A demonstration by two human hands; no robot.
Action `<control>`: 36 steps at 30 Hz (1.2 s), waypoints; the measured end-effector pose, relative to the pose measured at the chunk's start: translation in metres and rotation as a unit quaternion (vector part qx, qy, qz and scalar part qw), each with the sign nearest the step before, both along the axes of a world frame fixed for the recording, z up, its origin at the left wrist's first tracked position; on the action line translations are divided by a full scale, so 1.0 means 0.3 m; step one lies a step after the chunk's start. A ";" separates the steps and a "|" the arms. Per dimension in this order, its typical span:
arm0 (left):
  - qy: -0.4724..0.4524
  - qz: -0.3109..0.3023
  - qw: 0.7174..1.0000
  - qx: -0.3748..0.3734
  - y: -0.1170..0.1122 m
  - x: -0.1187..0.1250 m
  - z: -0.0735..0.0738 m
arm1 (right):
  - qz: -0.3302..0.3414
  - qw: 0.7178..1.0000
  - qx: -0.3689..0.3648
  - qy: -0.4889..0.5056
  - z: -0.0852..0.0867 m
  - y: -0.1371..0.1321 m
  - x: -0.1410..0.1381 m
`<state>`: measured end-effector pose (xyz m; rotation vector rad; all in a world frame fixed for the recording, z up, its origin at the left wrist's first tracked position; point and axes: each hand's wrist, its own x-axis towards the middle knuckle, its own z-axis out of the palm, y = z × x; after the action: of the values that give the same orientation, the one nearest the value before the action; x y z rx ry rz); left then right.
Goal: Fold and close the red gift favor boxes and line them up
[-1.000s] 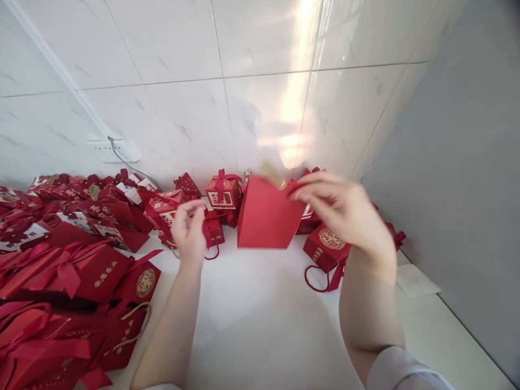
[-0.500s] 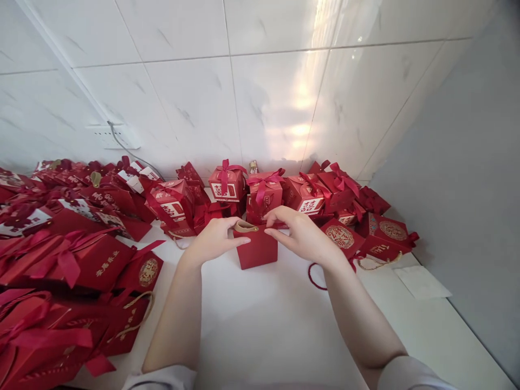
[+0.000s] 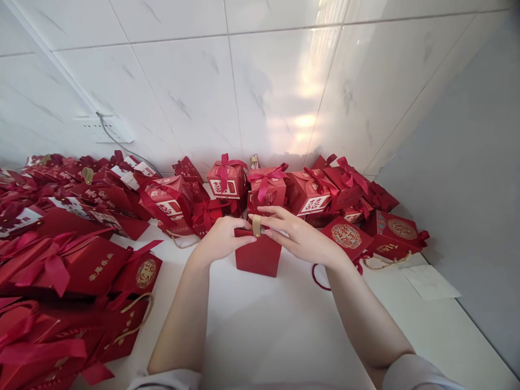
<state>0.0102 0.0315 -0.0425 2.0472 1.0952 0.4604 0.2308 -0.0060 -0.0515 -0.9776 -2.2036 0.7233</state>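
Observation:
A plain red gift box (image 3: 257,258) stands upright on the white table in front of me. Its tan strap handle (image 3: 257,225), fixed with a small gold stud, stands up at the middle of the top edge. From the left, my left hand (image 3: 220,238) pinches the box's top edge between thumb and fingers. Across from it, my right hand (image 3: 298,234) has its thumb on the front of the top edge and its fingers behind, with fingertips reaching the strap. The fingers partly hide the box's top.
Red boxes with ribbons (image 3: 266,181) line the back along the tiled wall. Many more red boxes (image 3: 77,265) crowd the left side. On the right lie a box with a gold emblem (image 3: 347,236), a dark red cord (image 3: 320,279) and a white paper (image 3: 433,281).
The strap handle lay flat toward the left and now stands upright. My right hand's fingers have stretched toward it. The box has turned slightly, and the view has shifted a little.

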 end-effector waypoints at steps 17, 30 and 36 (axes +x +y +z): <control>0.056 0.014 0.994 0.093 -0.011 0.011 0.003 | 0.001 0.999 -0.053 -0.005 0.035 -0.027 0.031; 0.121 -0.011 0.991 0.056 -0.117 0.033 0.097 | -0.005 0.987 -0.152 -0.060 0.071 -0.104 -0.021; 0.164 0.034 0.983 0.081 -0.095 0.037 0.062 | -0.061 0.982 -0.027 -0.175 0.079 -0.144 -0.039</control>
<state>0.0214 0.0030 -0.0240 2.2895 1.3639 0.2565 0.2192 -0.0491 -0.0279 -1.3398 -2.4040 0.5917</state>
